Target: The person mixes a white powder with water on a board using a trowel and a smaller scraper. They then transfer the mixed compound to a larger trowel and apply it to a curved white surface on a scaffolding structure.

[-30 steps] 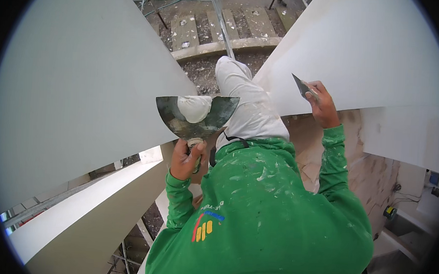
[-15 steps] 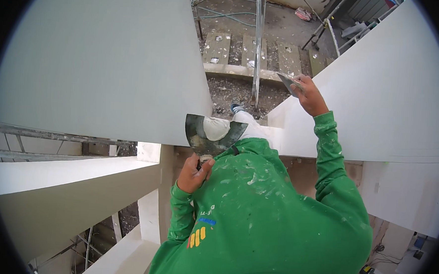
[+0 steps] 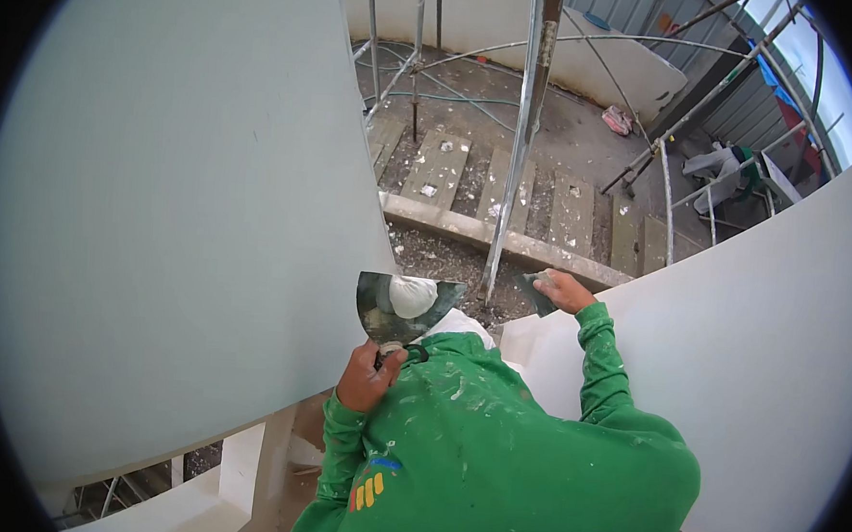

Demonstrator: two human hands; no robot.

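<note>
Your left hand (image 3: 370, 379) is wrapped tight around the handle of a wide metal hawk blade (image 3: 406, 308), which stands just above your fist with a lump of white putty (image 3: 412, 295) sitting on its face. Your right hand (image 3: 563, 291) is stretched out ahead and to the right, fingers pinched on a small putty knife (image 3: 537, 293) whose blade points left from your fingertips, touching the top edge of the white wall (image 3: 748, 379) below that hand.
</note>
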